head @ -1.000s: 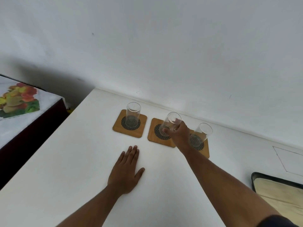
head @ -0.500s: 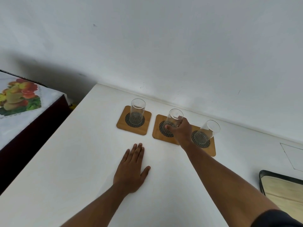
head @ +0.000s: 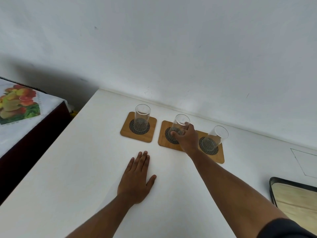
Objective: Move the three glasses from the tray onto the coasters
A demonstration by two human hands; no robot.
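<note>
Three wooden coasters with dark mesh centres lie in a row near the wall on the white table. The left glass point(head: 142, 117) stands on the left coaster point(head: 125, 133). On the right coaster point(head: 219, 156) stands the right glass point(head: 216, 139). My right hand point(head: 187, 138) is wrapped around the middle glass point(head: 180, 123), whose base rests on the middle coaster point(head: 163, 143). My left hand point(head: 137, 179) lies flat on the table, fingers together, holding nothing. The tray point(head: 272, 191), black-rimmed with a wooden floor, shows at the lower right edge with no glass on its visible part.
A white wall rises right behind the coasters. To the left, across a gap, a dark piece of furniture carries a cloth with a fruit print point(head: 17, 107). A faint square outline point(head: 305, 162) marks the table at the far right.
My right hand has lowered the middle glass from a tilt above the coaster until it stands on the mesh centre. The left hand stays flat on the table.
</note>
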